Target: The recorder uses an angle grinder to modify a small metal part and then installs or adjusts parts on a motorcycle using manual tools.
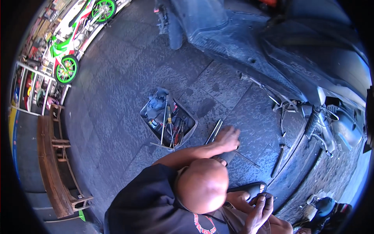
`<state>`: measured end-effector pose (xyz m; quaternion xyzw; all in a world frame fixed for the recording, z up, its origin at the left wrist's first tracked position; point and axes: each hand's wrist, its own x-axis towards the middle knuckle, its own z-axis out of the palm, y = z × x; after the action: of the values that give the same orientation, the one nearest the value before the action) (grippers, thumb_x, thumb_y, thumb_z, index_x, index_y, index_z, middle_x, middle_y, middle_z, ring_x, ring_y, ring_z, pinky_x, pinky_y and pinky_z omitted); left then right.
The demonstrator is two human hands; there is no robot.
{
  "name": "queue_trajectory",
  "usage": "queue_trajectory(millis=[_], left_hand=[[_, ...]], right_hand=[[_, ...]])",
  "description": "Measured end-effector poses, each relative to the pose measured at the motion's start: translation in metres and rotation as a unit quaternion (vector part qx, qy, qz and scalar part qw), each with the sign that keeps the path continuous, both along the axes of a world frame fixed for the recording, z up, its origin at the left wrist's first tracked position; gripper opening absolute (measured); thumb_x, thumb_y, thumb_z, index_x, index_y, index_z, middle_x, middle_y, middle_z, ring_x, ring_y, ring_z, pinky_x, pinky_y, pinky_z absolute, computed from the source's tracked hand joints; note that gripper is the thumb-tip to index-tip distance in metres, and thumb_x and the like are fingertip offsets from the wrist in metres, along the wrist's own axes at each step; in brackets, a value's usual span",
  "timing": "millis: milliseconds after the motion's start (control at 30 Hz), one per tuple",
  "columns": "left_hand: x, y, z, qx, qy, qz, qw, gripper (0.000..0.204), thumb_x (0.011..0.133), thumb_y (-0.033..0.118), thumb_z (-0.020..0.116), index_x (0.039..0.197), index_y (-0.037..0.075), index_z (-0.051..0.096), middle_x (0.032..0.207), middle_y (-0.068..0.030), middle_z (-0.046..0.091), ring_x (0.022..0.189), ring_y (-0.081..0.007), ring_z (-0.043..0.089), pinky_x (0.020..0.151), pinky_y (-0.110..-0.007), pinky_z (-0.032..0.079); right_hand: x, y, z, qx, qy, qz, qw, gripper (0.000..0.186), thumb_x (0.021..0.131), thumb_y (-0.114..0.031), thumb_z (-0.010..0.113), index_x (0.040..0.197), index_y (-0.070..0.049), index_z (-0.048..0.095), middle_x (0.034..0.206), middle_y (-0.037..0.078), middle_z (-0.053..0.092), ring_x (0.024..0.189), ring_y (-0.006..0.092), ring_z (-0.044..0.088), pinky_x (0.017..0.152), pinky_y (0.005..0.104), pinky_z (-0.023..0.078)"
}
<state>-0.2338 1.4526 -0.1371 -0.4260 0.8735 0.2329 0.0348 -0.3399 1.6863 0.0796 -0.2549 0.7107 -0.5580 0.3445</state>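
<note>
While rods point(218, 130) lay by a co-worker's curled hand point(228, 138) near frame centre, the wearer's hands' state could not be told.

Motorbikes: two, one point(249, 50) at two o'clock, one point(64, 48) at ten. Wooden bench point(50, 167): one, eight o'clock. Tool tub point(193, 124): one, centre, holding one yellow-handled screwdriver point(169, 115). Hammer-like tool point(277, 162): one, four o'clock. Thin rod point(248, 160): one, four. Person point(152, 199): one, six. Hands: two, one point(228, 137) at four, one point(258, 210) near five.
</note>
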Motion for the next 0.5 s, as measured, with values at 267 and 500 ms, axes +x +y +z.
queue_trajectory(millis=[267, 500], left_hand=[[-0.072, 0.029, -0.067, -0.049, 0.073, -0.105, 0.991, 0.045, 0.083, 0.016, 0.061, 0.126, 0.002, 0.052, 0.123, -0.0167, 0.055, 0.118, -0.0331, 0.052, 0.103, -0.047, 0.038], [0.096, -0.082, -0.026, -0.268, 0.260, 0.420, 0.827, 0.012, 0.077, 0.019, 0.064, 0.078, 0.007, 0.062, 0.083, -0.0132, 0.058, 0.082, -0.0319, 0.054, 0.071, -0.047, 0.039]], right_hand=[[-0.020, 0.013, -0.042, 0.054, 0.023, 0.006, 0.998, 0.021, 0.102, -0.016, 0.049, 0.083, -0.007, 0.052, 0.066, -0.005, 0.043, 0.061, 0.0043, 0.037, 0.055, 0.0215, 0.029], [-0.041, 0.001, -0.053, 0.113, 0.078, -0.048, 0.989, 0.023, 0.101, -0.022, 0.054, 0.088, -0.004, 0.060, 0.074, -0.002, 0.054, 0.067, 0.0054, 0.045, 0.058, 0.0224, 0.036]])
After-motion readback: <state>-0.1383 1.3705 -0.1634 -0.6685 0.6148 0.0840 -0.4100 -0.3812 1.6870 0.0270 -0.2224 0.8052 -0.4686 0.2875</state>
